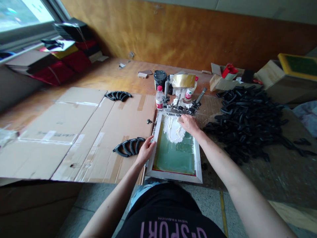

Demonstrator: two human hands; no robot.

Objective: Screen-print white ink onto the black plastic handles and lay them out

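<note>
A screen printing frame with a pale border and green mesh lies in front of me. White ink is spread thickly over the mesh's far half. My right hand is closed at the far right part of the mesh, by the ink; what its fingers hold is hidden. At the frame's left edge, my left hand has its thumb and fingers closed on the border. A row of curved black plastic pieces lies just left of that hand, on the cardboard.
Behind the frame stand clamps, a red-capped bottle, a dark tub and a tape roll. A big heap of black pieces is at right. Flat cardboard covers the left side, with another black row on it.
</note>
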